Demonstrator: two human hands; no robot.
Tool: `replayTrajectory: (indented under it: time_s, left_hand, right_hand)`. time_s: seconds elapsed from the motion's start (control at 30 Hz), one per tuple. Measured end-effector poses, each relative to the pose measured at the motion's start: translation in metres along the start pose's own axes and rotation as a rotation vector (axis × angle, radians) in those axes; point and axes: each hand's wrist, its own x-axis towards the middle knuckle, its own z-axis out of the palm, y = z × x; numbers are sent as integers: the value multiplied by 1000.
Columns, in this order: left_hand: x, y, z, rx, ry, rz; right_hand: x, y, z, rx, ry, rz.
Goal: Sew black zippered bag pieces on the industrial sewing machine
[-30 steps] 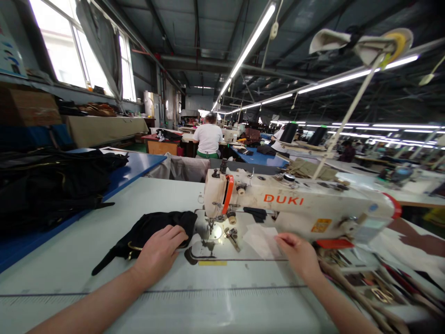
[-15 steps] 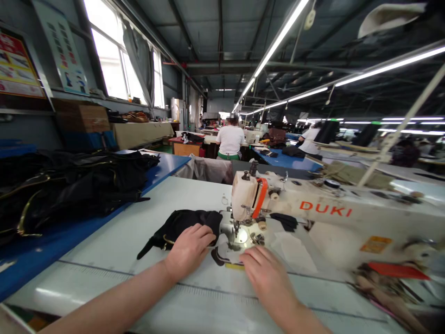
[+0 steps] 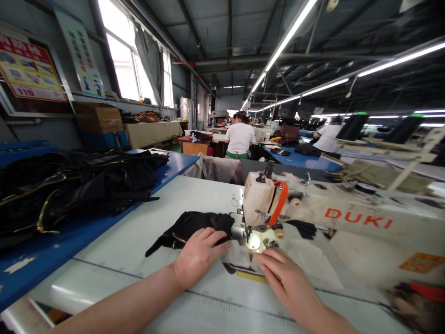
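The left hand (image 3: 196, 255) lies flat on a black fabric piece (image 3: 203, 224), fingers extended, presumably steadying it on the pale green worktop (image 3: 194, 190), left of the cream metal sewing machine (image 3: 259, 199). The right hand (image 3: 287, 273) has its fingers bunched by the lit needle plate (image 3: 254, 241), probably for precision; whether those 5 grip anything, I cannot tell.

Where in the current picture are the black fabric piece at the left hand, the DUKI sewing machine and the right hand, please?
Black fabric piece (image 3: 196, 221): head view, on its upper cloth.
DUKI sewing machine (image 3: 347, 202): head view, on its long arm.
Right hand (image 3: 285, 274): head view, on its back.
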Motion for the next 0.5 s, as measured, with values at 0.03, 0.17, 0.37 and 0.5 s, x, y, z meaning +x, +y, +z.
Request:
replayTrajectory:
  time_s: [0.03, 0.17, 0.37, 0.5]
  left_hand:
    - [1, 0, 0, 6, 5, 5]
    - [6, 3, -2, 38, 31, 57]
    - [18, 12, 5, 90, -52, 244]
    - [23, 13, 8, 60, -112, 235]
  right_hand:
    - [0, 1, 0, -7, -30, -7]
    - [5, -6, 3, -48, -125, -23]
    - [7, -8, 7, -52, -131, -34]
    - [5, -5, 5, -19, -128, -28]
